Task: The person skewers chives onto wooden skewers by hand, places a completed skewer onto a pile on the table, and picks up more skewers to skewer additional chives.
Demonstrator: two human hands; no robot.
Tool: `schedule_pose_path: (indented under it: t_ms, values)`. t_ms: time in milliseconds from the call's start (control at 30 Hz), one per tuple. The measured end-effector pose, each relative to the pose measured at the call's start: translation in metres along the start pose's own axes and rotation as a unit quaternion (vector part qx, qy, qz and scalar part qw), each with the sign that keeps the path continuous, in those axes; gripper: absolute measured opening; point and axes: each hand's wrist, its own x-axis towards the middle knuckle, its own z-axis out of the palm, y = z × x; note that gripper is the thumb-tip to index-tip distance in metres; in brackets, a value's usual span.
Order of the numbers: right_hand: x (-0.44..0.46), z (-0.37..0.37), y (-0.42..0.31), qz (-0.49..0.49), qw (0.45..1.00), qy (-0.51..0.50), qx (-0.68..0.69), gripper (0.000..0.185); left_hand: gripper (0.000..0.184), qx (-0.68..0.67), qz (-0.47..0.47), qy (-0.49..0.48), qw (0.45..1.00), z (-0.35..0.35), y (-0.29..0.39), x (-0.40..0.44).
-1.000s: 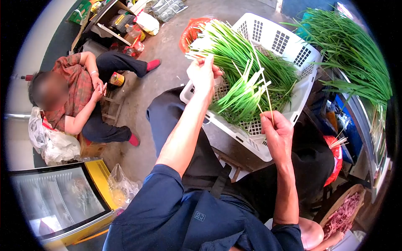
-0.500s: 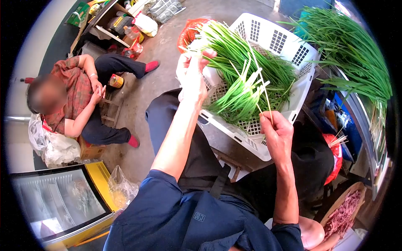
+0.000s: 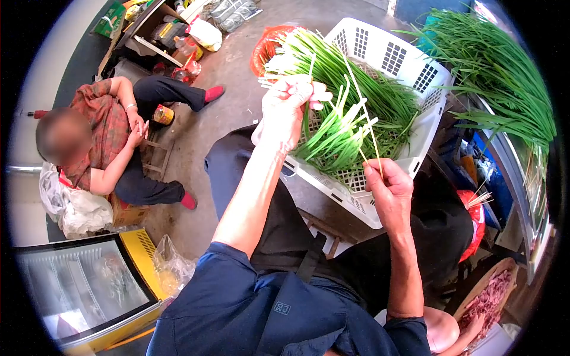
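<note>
My left hand (image 3: 289, 110) is over the near left side of the white basket (image 3: 415, 44), its fingers pinched on a green stalk (image 3: 310, 68). In my right hand (image 3: 390, 188), at the basket's near edge, are two thin skewers (image 3: 373, 145), held between thumb and fingers. Short cut chives (image 3: 344, 133) are threaded on the skewers and hang above the basket floor. A large bunch of long chives (image 3: 332, 68) lies in the basket, pale ends toward the upper left.
A seated person (image 3: 98, 136) is at the left. Long greens (image 3: 499, 77) lie on a surface at the right. A glass-topped freezer (image 3: 83, 285) stands at lower left. Another person's hand (image 3: 472, 332) reaches to a basket of reddish shreds (image 3: 490, 296); a red bag (image 3: 270, 47) lies beyond the basket.
My left hand moved left and back, then up to the chives, and now has a stalk in its fingers. My right hand has barely moved. The other person's hand at lower right reached upward.
</note>
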Motion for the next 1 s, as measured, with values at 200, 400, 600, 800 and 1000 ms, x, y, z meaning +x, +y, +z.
schedule_pose_path:
  t_ms: [200,400,600,800,1000]
  values:
    - [0.0,0.001,0.0,0.005,1.0,0.0,-0.003,0.009,0.011,-0.061,-0.015,-0.018,0.998,0.008,-0.004,-0.005]
    - [0.0,0.002,-0.002,0.006,1.0,0.0,0.0,0.009,0.012,-0.059,0.007,-0.015,0.998,0.011,-0.005,-0.007]
    - [0.0,0.001,-0.003,0.022,1.0,-0.007,-0.001,0.009,0.011,-0.054,0.023,-0.008,0.998,0.014,-0.005,-0.008]
    - [-0.001,0.001,-0.002,0.028,0.999,-0.009,0.012,0.009,0.008,-0.046,0.009,-0.018,0.999,0.012,-0.012,-0.01]
    - [0.0,0.0,-0.006,0.036,0.999,-0.014,0.014,0.01,0.009,-0.046,0.005,-0.01,0.999,0.01,-0.011,-0.008]
